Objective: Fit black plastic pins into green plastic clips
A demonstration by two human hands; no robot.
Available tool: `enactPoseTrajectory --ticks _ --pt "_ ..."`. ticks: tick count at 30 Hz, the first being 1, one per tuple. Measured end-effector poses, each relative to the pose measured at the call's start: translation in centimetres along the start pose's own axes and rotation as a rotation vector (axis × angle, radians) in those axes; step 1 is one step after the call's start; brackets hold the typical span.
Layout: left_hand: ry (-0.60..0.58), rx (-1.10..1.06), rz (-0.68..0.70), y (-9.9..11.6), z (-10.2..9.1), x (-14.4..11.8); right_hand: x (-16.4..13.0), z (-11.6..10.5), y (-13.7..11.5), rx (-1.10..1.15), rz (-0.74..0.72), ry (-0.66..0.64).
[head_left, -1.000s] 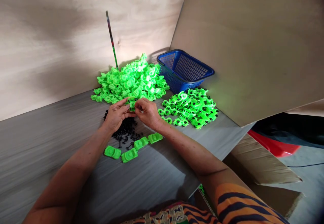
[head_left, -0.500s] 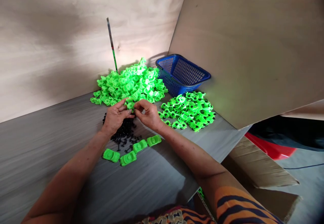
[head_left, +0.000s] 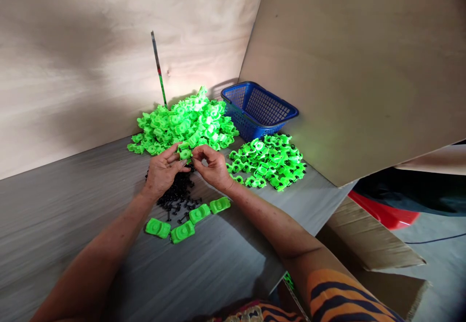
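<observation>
Between the fingers of my left hand [head_left: 162, 172] is a green toy car body [head_left: 185, 152], its hollow underside turned toward me with a dark axle across it. My right hand [head_left: 213, 169] is closed in a pinch at the car body's right edge; whatever lies between its fingertips is too small and hidden to make out. Under both hands lies a heap of black wheel axles [head_left: 177, 191], partly covered by my left hand. Several green car bodies [head_left: 182, 232] rest in a staggered row nearer to me.
A big pile of green car bodies [head_left: 185, 120] sits against the back panel, a thin upright stick [head_left: 158, 67] behind it. A blue plastic basket [head_left: 260, 111] stands right of it. In front lie green cars with black wheels [head_left: 269, 162]. A cardboard box [head_left: 378, 244] is beyond the table's right edge.
Both hands stay at the same car body with hardly any motion. The whole view has shifted slightly, so things appear a little lower and further left.
</observation>
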State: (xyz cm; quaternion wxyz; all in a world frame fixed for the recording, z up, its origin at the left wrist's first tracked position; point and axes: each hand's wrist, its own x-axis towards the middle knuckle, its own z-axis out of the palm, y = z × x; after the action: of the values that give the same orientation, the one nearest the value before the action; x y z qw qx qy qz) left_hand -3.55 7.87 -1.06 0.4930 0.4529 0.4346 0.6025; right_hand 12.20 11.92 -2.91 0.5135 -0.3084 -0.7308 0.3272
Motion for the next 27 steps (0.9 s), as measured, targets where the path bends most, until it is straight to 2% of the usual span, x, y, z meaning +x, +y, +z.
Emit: enactPoseTrajectory --ticks 6,11,18,27 --pt "0.024 0.013 -0.001 0.0 0.4 -0.2 0.1 0.0 0.0 0.003 -0.01 0.005" --pt "0.072 -0.004 0.022 0.0 0.8 -0.4 -0.1 0.2 -0.4 -0.026 -0.072 0.057" --pt "0.064 -0.004 0.022 0.4 0.8 -0.5 -0.2 0.4 -0.9 -0.078 -0.109 0.111" --pt "0.08 -0.017 0.024 0.5 0.7 -0.8 -0.2 0.3 -1.0 -0.074 -0.154 0.074"
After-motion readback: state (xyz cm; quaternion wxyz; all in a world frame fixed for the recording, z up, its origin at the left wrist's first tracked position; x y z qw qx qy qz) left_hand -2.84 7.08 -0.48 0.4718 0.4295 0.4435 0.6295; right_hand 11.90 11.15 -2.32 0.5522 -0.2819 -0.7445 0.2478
